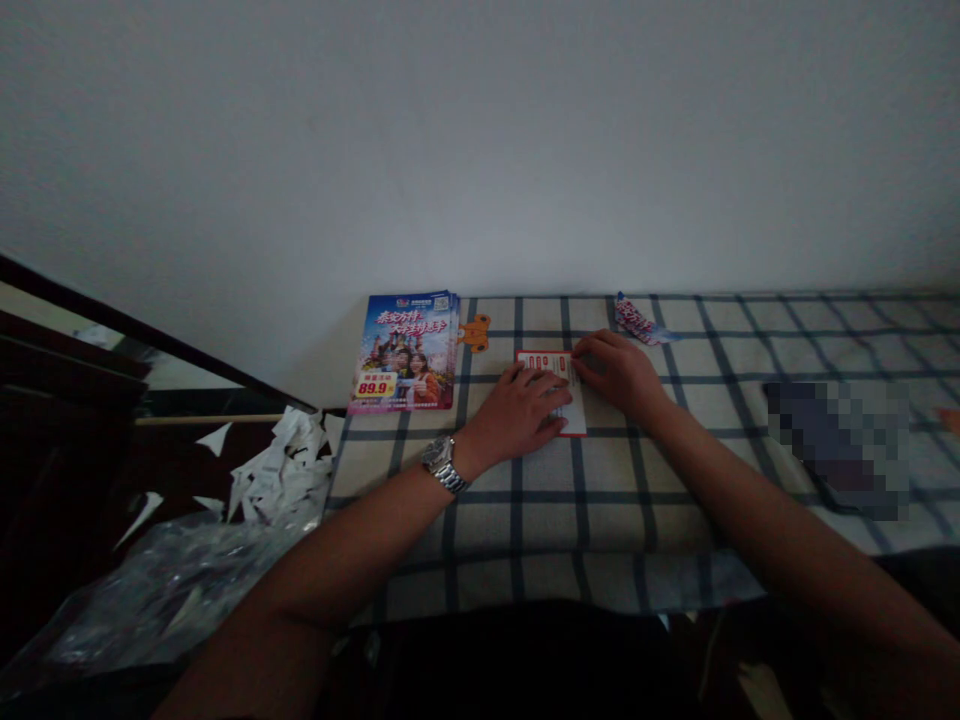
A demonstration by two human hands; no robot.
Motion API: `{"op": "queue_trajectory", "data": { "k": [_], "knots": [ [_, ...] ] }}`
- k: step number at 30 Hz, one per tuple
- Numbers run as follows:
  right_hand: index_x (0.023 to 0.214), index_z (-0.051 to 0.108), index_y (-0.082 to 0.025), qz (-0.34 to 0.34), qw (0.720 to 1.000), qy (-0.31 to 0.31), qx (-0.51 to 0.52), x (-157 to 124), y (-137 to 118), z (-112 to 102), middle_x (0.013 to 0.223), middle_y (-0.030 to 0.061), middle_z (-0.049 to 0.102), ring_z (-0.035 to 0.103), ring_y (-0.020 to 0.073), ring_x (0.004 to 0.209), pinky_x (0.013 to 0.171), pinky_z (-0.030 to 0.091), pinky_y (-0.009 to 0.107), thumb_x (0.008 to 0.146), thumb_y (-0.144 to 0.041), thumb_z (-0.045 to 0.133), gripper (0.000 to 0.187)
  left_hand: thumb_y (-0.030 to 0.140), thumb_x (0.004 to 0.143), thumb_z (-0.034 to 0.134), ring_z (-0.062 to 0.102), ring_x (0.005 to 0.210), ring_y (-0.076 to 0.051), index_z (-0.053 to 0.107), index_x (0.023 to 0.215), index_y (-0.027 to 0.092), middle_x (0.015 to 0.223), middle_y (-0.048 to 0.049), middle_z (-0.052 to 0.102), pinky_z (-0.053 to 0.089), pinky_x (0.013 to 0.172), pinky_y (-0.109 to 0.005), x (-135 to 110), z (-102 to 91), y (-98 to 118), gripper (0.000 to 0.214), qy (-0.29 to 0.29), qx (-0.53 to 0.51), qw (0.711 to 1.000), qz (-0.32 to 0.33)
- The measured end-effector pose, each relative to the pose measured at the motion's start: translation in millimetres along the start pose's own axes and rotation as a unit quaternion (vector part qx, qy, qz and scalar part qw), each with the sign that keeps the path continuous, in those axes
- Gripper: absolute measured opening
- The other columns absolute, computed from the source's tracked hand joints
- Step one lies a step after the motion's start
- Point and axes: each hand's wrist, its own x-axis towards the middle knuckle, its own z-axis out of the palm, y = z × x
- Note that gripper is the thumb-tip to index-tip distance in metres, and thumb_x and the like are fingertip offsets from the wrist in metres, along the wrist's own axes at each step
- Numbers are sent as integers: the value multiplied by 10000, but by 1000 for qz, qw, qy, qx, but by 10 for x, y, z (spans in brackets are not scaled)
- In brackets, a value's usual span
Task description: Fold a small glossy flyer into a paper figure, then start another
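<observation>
A small white leaflet with a red border and red print lies on the checked tablecloth. My left hand rests flat across it with the fingers spread, covering much of its left and middle. A metal watch is on that wrist. At the leaflet's upper right edge, the bent fingers of my right hand pinch the paper. Left of both hands is a stack of colourful printed flyers, close to the wall.
A brown bear-shaped piece sits beside the stack. Behind my right hand lies a crumpled or cut flyer piece. A blurred-out dark flat object is at the right. Torn white paper and clear plastic fill the lower left.
</observation>
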Motion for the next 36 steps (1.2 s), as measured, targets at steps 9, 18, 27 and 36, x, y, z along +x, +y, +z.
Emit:
{"op": "queue_trajectory", "data": {
  "k": [9,18,27,36],
  "knots": [
    [1092,728,-236,-40,999,-1,23,-117,-33,14,1170,113,728,688,294,1073,953,557,457,984,-265,615,158,362,1027,591,507,1344,-297,654,1281,241,1437,-74,601,339,1208,-546,35,-38,-63,288,-1,0,1000,8],
    [1123,737,-241,-71,997,-5,40,-196,-6,71,1227,106,750,693,295,1148,1017,552,493,989,-266,631,173,359,1049,575,500,1425,-266,628,1350,236,1463,-69,602,261,1289,-555,41,-4,-160,330,12,-16,1000,-17],
    [1064,744,-255,-75,996,3,45,-220,-11,125,1233,91,758,689,283,1145,1017,552,495,1000,-288,634,132,364,1059,565,494,1445,-247,616,1393,233,1499,-65,590,288,1290,-522,24,18,-168,362,8,-30,999,-28],
    [1037,748,-238,-78,995,30,48,-254,39,195,1225,104,755,691,295,1132,990,556,503,975,-264,680,96,347,1045,594,514,1434,-253,639,1367,231,1500,-80,586,319,1283,-523,0,16,-253,345,29,-46,999,-2]
  ]
}}
